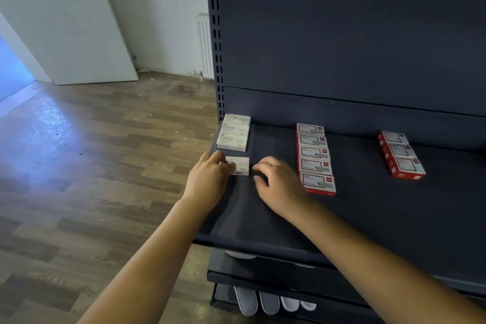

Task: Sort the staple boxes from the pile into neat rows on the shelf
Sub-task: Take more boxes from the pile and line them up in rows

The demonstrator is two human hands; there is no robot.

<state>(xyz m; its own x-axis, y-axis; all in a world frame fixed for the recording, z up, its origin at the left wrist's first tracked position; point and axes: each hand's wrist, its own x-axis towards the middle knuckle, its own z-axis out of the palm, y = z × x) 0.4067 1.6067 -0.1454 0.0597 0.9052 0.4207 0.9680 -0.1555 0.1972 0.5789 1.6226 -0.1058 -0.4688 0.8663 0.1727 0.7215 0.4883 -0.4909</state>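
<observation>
On the dark shelf (368, 218) a row of three white staple boxes (232, 132) runs along the left edge. A fourth white staple box (240, 166) lies just in front of that row. My left hand (207, 176) grips its left end with curled fingers. My right hand (278, 181) hovers just right of it, fingers loosely curled and holding nothing. A row of several red-and-white staple boxes (314, 158) fills the middle. Three more red boxes (401, 155) form a row at the right.
The shelf's perforated upright (217, 34) rises at the left. Lower shelves hold pale slippers (271, 302). A wooden floor (92, 166), a white door (73, 21) and a radiator (205, 45) lie to the left.
</observation>
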